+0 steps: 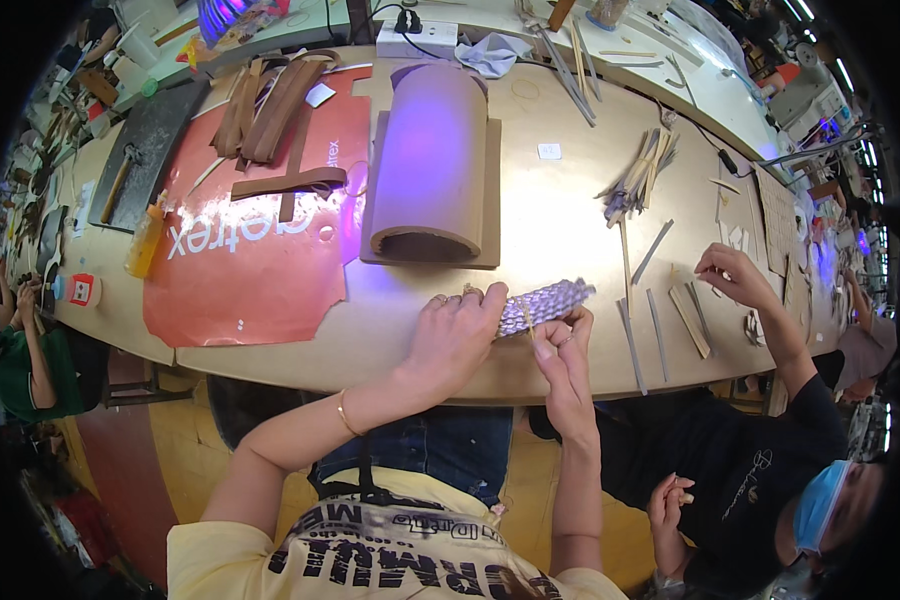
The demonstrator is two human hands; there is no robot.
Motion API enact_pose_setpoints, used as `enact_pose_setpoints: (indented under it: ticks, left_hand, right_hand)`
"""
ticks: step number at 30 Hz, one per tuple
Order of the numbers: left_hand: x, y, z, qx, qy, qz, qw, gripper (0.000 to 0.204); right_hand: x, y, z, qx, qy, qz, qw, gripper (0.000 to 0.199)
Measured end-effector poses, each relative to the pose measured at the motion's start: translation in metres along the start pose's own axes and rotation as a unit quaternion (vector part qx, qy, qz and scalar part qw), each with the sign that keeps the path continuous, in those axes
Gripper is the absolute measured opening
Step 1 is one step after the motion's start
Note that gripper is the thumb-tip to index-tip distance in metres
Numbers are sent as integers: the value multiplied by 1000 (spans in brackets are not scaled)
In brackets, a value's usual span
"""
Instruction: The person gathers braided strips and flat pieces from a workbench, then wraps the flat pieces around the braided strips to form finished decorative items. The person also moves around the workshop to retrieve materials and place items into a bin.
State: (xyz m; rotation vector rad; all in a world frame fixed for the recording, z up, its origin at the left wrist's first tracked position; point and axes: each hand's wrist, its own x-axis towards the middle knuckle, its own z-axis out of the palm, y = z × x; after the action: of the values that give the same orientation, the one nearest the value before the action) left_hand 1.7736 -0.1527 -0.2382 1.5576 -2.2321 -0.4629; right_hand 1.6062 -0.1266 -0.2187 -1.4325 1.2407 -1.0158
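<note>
1 grey woven band (548,304) is held over desk (550,225) in 2 grips: L hand (460,335) clamped on L end, R hand (566,365) pinched on lower edge. Desk behind is blocked by 1 arched brown form (432,160), w/ 1 red sheet (255,280) at L.

My feed comes through bright. Violet-blue light glows atop the tan, arch-shaped form (432,170), its hollow near end in shadow. Right of the form, I get pale glare off the smooth gold-tan bench (550,220); left of it, the glossy red sheet (260,285) carries a pinkish sheen. The silvery woven band (550,302) near the form takes a violet tint. Far from the form, fisheye distortion bends the bench and detail softens into black.
</note>
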Motion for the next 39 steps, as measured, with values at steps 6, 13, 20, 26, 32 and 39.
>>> enact_pose_setpoints:
  ticks: [6,13,20,26,32,39]
  left_hand:
    - [3,-9,-6,93,76,138,983,11]
    - [-5,9,-29,66,-65,87,992,18]
    - [-14,-10,-46,-214,-149,-18,965,21]
    - [0,-20,-25,-731,-267,-200,596,31]
    - [17,-12,-14,-751,-237,-201,583,31]
    - [36,26,27,-374,-40,-108,920,71]
  right_hand:
    - [-6,3,1,-64,50,7,997,18]
    - [17,16,-12,-311,299,-155,889,22]
    - [75,27,-82,-145,474,-41,867,30]
    - [134,33,-70,-330,183,-161,912,26]
    - [128,13,-57,-439,199,-104,870,26]
    - [54,10,-23,201,51,64,976,77]
